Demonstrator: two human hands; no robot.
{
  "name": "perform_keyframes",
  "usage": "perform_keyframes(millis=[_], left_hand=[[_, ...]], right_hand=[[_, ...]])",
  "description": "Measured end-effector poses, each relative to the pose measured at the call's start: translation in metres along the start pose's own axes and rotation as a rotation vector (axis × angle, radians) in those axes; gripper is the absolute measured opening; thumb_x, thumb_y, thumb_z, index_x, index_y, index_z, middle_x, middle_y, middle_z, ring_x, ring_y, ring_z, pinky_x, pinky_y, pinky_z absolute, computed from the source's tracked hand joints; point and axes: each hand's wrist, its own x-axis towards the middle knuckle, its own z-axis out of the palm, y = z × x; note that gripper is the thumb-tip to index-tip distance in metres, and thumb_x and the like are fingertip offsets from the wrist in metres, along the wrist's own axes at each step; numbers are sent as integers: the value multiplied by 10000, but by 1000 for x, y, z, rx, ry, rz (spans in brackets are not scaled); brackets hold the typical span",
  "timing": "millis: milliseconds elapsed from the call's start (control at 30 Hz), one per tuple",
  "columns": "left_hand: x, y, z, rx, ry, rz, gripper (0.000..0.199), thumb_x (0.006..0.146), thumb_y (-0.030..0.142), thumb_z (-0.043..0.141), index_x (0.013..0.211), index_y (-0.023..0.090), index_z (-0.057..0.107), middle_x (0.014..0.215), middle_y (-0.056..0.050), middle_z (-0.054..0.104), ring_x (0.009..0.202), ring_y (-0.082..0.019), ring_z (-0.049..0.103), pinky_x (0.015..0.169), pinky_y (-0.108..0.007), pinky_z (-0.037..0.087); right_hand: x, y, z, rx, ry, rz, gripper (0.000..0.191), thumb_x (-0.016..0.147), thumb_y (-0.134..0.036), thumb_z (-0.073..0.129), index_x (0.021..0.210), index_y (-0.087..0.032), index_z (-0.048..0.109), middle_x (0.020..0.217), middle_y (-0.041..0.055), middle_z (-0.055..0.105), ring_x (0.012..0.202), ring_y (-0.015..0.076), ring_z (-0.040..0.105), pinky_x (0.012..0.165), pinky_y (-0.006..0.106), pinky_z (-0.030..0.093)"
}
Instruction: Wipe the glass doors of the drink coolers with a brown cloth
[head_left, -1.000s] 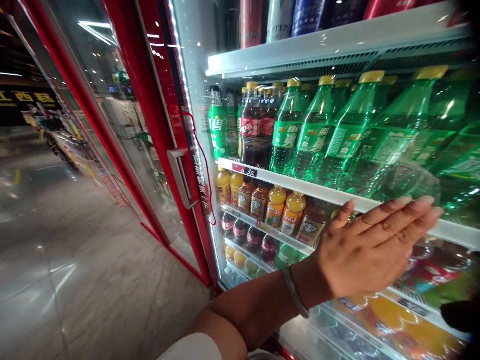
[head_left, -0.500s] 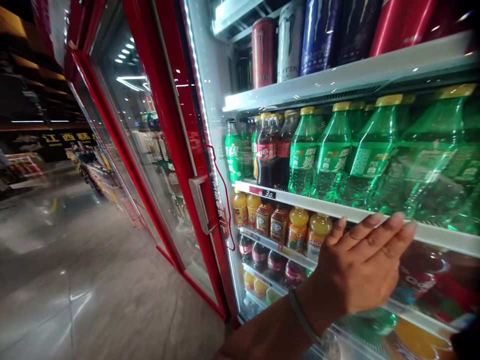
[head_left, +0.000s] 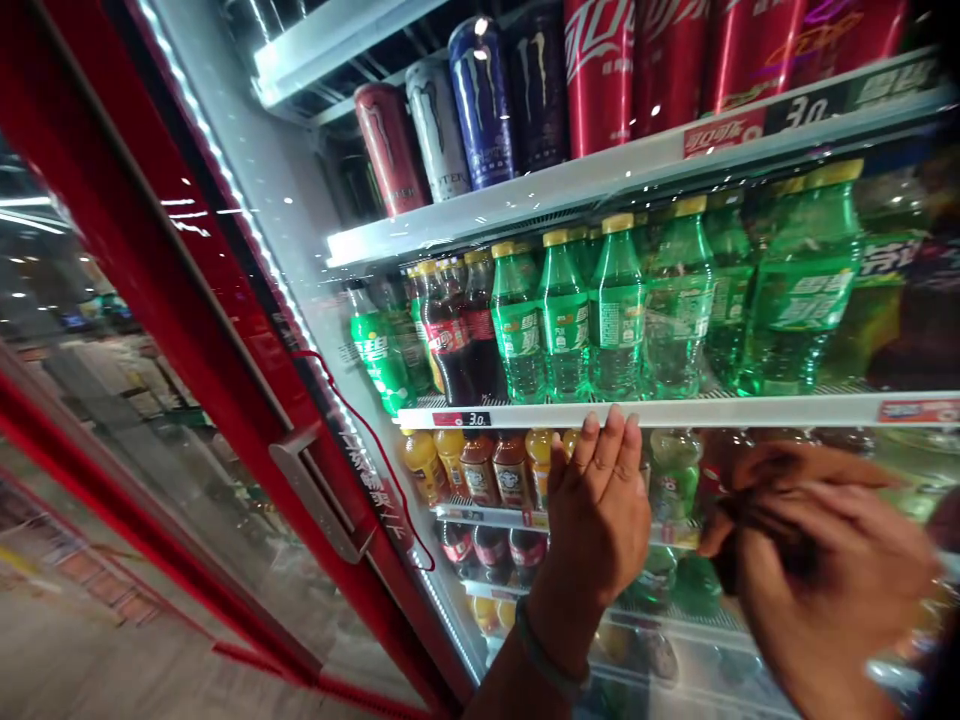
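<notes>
My left hand (head_left: pixel 600 510), with a dark band on its wrist, is raised with fingers stretched out flat. It appears to rest against the glass door of a drinks cooler, fingertips overlapping the white shelf edge (head_left: pixel 517 413). To the right, my right hand (head_left: pixel 847 580) is blurred, its fingers bent inward close to the glass. A dark patch lies under those fingers; I cannot make out what it is. What looks like the hand's reflection shows just above it. Behind the glass stand green soda bottles (head_left: pixel 619 310) with yellow caps and dark cola bottles (head_left: pixel 448 345).
Energy drink cans (head_left: pixel 480 110) and red cans (head_left: pixel 600 75) fill the upper shelf. Juice bottles (head_left: pixel 424 465) stand lower down. At left are the red door frame (head_left: pixel 217 330), a metal handle (head_left: pixel 319 500) and a hanging red cord (head_left: pixel 382 450). Grey floor (head_left: pixel 97 660) shows lower left.
My view has turned right toward the shelves. My right hand has come into view at the right. My left hand appears further left in the picture, still flat.
</notes>
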Motion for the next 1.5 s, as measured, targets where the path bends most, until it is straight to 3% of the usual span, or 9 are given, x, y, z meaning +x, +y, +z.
perform_keyframes(millis=[200, 433, 600, 767, 900, 1033, 1233, 1367, 1500], left_hand=[[-4, -17, -10, -18, 36, -95, 717, 1003, 152, 468, 1661, 151, 182, 1635, -82, 460, 1627, -205, 157, 1351, -496, -59], [-22, -44, -15, -48, 26, -95, 699, 1010, 203, 489, 1653, 147, 221, 1646, -99, 441, 1630, -220, 152, 1347, -516, -52], [-28, -57, -23, -120, 1, -72, 691, 998, 124, 438, 1654, 143, 220, 1646, -103, 441, 1615, -219, 216, 1344, -497, -41], [-34, -78, -31, -119, 18, -61, 694, 1003, 125, 461, 1654, 190, 227, 1612, -76, 498, 1597, -202, 275, 1337, -499, -92], [-39, -87, -36, -141, 3, -52, 691, 1010, 125, 434, 1658, 169, 200, 1630, -73, 471, 1610, -195, 232, 1340, -486, -98], [-40, -93, -42, -182, -21, -57, 696, 1009, 118, 396, 1665, 159, 169, 1684, -70, 372, 1622, -195, 181, 1346, -479, -62], [-47, -120, -49, -227, 17, -108, 699, 1016, 121, 426, 1666, 204, 184, 1686, -75, 364, 1626, -221, 157, 1349, -527, 54], [-56, -134, -54, -260, -7, -132, 700, 1024, 136, 431, 1670, 209, 171, 1718, -78, 279, 1633, -229, 104, 1344, -515, 144], [-59, -146, -62, -271, -33, -112, 701, 1027, 122, 416, 1673, 208, 157, 1704, -89, 324, 1632, -220, 120, 1347, -524, 100]], right_hand=[[25, -57, 26, 149, -142, -381, 238, 815, -168, 800, 993, -287, 696, 1078, 30, 699, 1159, 262, 638, 1046, 527, 525], [8, -43, 14, -12, 57, -48, 258, 799, -221, 791, 1039, -247, 698, 1157, 98, 676, 1209, 363, 628, 1062, 632, 467], [-18, -99, 43, 213, -223, -330, 246, 825, -98, 756, 983, -277, 698, 1035, 31, 687, 1053, 252, 648, 988, 517, 538], [30, -99, 49, 132, -71, -251, 253, 820, -168, 803, 1011, -295, 694, 1146, 60, 670, 1192, 311, 624, 1066, 577, 493], [-9, -95, 39, 26, 14, -69, 270, 818, -177, 799, 1044, -281, 696, 1166, 97, 651, 1227, 365, 600, 1056, 626, 465], [-38, -132, 57, 181, -210, -234, 246, 832, -102, 743, 993, -281, 695, 1051, 46, 672, 1056, 267, 637, 985, 540, 531], [10, -134, 65, 154, -98, -292, 298, 814, -140, 794, 1044, -294, 682, 1161, 75, 654, 1177, 314, 626, 1059, 570, 505], [-36, -135, 56, 65, -53, -115, 336, 825, -133, 771, 1115, -269, 671, 1205, 114, 633, 1249, 353, 583, 1087, 606, 467], [-61, -175, 79, 194, -232, -346, 266, 852, -113, 740, 1055, -275, 683, 1118, 44, 673, 1172, 274, 602, 1061, 534, 519]])
